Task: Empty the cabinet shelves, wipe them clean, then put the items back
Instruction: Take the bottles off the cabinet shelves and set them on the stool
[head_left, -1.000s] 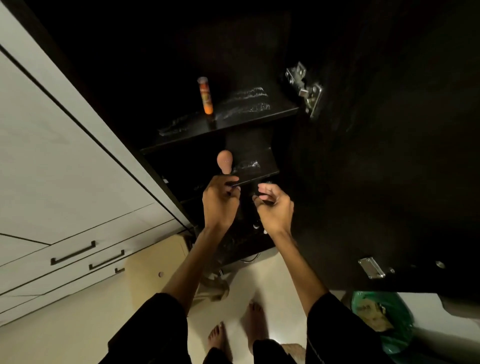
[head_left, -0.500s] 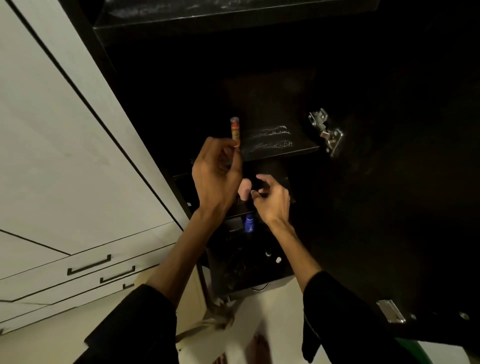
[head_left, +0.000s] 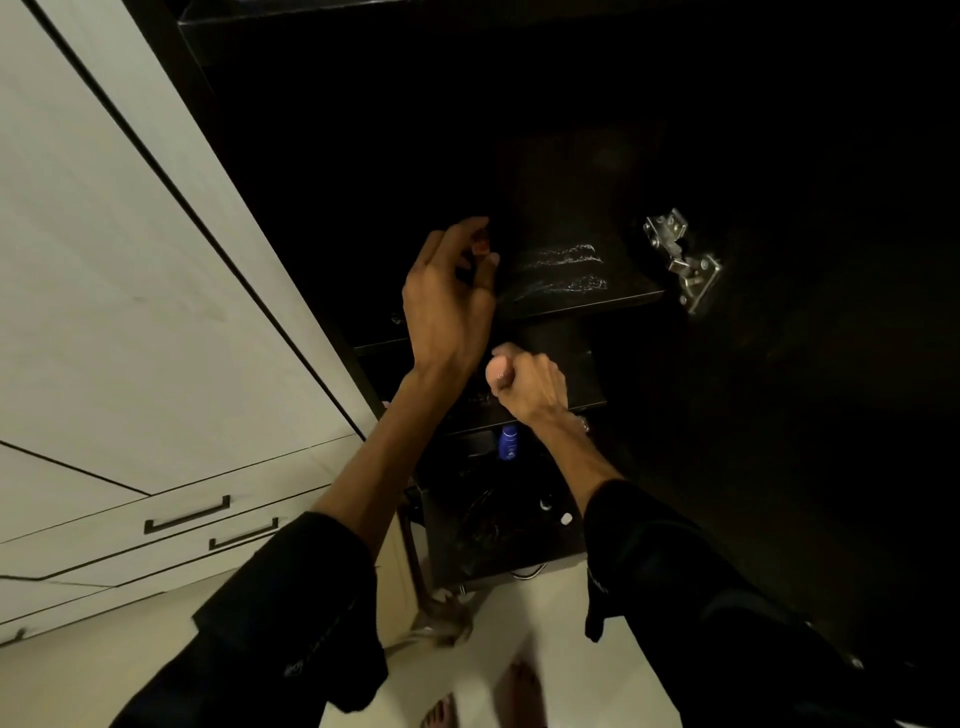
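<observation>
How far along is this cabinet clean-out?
Partway, I'd guess. The upper shelf shows smeary streaks, perhaps from wiping. The left hand curls round something reddish there; the right hand grips a pinkish item at the middle shelf. The blue bottle sits lower down. What remains isn't visible.

Left hand (head_left: 447, 306) raised, fingers loose; right hand (head_left: 532, 384) fisted.

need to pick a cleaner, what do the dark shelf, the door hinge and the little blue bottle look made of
Shelf: probably dark laminated board, smooth and slightly glossy; pale wipe streaks sit on its surface. Hinge: bare metal, bright silvery glints. Blue bottle: likely plastic, opaque with an even sheen, though too small to be sure.
</observation>
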